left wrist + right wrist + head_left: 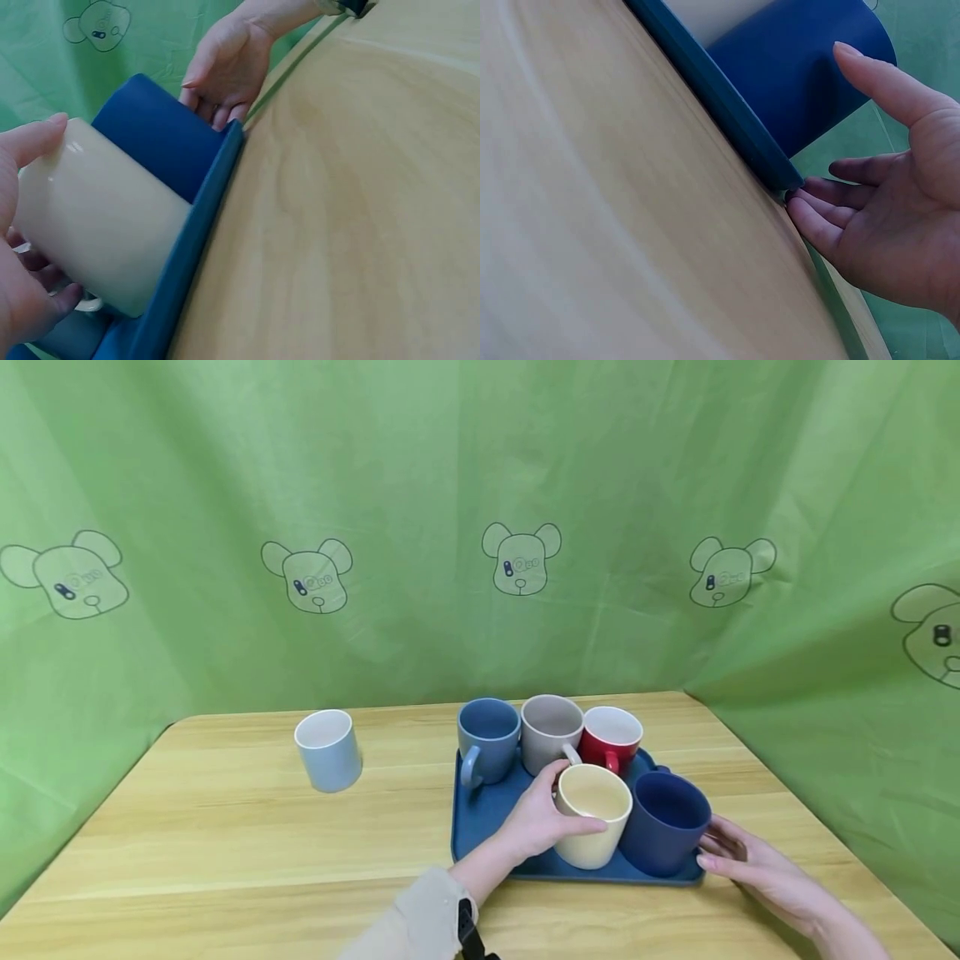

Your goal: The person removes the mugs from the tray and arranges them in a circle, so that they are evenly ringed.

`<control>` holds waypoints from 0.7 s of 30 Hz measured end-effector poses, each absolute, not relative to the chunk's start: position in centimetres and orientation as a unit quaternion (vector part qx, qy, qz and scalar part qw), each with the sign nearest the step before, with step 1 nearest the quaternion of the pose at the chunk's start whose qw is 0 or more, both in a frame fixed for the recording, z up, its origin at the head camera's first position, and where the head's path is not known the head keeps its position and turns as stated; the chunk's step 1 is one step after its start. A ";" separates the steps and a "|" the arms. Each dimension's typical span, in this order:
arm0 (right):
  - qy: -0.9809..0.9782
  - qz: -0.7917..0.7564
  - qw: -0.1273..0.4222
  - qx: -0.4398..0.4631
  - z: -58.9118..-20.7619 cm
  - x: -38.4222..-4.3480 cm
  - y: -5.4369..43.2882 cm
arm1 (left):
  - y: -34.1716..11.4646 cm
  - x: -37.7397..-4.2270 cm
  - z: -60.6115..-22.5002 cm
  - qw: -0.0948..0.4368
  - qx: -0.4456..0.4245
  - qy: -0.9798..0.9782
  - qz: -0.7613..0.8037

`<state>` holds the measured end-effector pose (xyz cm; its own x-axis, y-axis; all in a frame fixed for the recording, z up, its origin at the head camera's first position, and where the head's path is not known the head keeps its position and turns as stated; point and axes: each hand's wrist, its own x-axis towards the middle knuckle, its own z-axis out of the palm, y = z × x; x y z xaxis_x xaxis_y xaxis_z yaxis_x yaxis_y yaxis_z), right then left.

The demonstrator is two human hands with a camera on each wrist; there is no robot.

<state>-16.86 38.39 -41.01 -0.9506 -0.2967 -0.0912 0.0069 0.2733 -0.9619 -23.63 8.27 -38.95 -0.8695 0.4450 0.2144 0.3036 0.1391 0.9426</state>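
My left hand (534, 821) holds a cream mug (592, 850) round its side, thumb on the near side and fingers behind it. The mug is at the front of a blue tray (476, 822), just left of a navy mug (660, 839). In the left wrist view the cream mug (105, 214) stands against the tray's raised rim. My right hand (757, 868) is at the tray's front right corner, its fingers loosely bent. In the right wrist view the fingertips (806, 210) are at the tray's corner, and the thumb is beside the navy mug (802, 71).
Along the tray's back stand a blue mug (491, 752), a grey mug (543, 747) and a red mug (600, 754) with a white inside. A light blue cup (332, 767) stands apart on the wooden table (225, 843), to the left. A green curtain (420, 635) hangs behind.
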 end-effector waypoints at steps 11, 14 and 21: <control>0.793 -0.590 0.130 -0.085 -41.0 -17.0 38.4 | 9.2 -23.2 -39.5 0.007 0.235 0.772 0.591; 0.794 -0.588 0.128 -0.081 -40.9 -17.0 38.3 | 9.4 -23.2 -39.6 -0.009 0.232 0.777 0.584; 0.797 -0.587 0.124 -0.072 -40.9 -17.0 38.2 | 9.7 -23.4 -39.8 -0.032 0.230 0.787 0.571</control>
<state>-16.99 38.19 -40.93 -0.9588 -0.2604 -0.1136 0.0316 0.2998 -0.9535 -23.36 9.69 -39.78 -0.8919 0.3264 0.3131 0.3990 0.2417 0.8845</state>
